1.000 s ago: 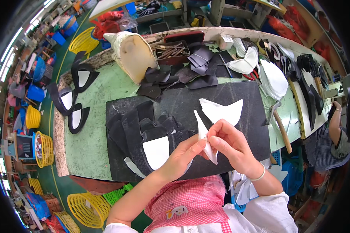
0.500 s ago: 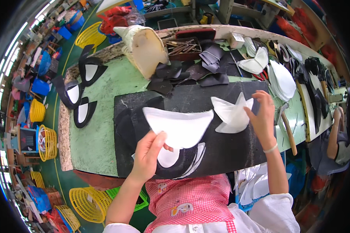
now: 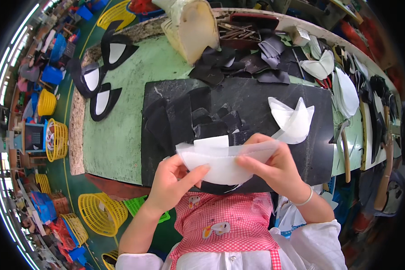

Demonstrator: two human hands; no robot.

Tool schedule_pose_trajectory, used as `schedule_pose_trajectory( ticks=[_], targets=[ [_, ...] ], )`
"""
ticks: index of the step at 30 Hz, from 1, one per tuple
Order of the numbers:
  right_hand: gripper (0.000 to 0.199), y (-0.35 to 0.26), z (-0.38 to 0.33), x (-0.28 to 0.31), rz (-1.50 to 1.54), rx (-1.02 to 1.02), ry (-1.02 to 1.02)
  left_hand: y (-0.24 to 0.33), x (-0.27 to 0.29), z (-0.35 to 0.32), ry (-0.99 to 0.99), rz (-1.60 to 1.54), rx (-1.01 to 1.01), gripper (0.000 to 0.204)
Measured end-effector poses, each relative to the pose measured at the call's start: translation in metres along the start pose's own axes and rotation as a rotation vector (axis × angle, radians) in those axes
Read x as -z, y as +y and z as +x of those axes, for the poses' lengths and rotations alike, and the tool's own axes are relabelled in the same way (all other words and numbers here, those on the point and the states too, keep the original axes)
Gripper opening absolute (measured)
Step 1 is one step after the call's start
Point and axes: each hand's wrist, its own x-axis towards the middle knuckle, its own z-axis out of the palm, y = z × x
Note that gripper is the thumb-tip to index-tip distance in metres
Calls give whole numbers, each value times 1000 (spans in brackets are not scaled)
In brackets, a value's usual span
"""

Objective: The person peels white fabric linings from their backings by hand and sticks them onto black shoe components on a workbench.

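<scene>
A white, crescent-shaped sheet piece [image 3: 225, 170] is stretched between my two hands, low over the near edge of a black board. My left hand [image 3: 172, 182] pinches its left end between thumb and fingers. At the other end my right hand [image 3: 274, 168] grips it, the thumb in front and the fingers behind. Its upper edge looks thin and see-through; I cannot tell how many layers there are. Behind it lie dark fabric pieces [image 3: 168, 121] and a white piece [image 3: 213, 142], partly covered. Several pointed white pieces [image 3: 297, 120] lie fanned on the board to the right.
The black board [image 3: 310, 166] rests on a green tabletop [image 3: 121, 153]. Black curved pieces with white ovals [image 3: 91, 81] lie at the left. Behind stand a pale cone-shaped form [image 3: 191, 31] and a tool tray [image 3: 238, 36]. A hammer [image 3: 345, 153] and another person's arm [image 3: 384, 180] are at right.
My right hand has left the fanned white pieces and taken hold of the sheet piece's right end. The sheet piece has come lower and nearer to me. The whole view has shifted.
</scene>
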Motion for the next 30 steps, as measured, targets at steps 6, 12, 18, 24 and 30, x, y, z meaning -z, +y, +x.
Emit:
schedule_pose_trajectory(
  ticks=[6,12,18,24,30],
  targets=[
    [32,4,13,0,-223,-314,-170,-32,17,-12,-26,70,196,20],
    [31,19,15,-5,-369,-278,-183,-45,17,-7,-55,204,213,22],
    [32,37,10,-5,-825,77,-115,-28,16,2,147,1065,-235,30],
    [50,41,8,1,-969,217,180,-78,-9,-30,-208,1193,-656,58],
    [39,48,-33,71,-837,96,470,-41,52,7,-104,793,-696,42]
  ],
)
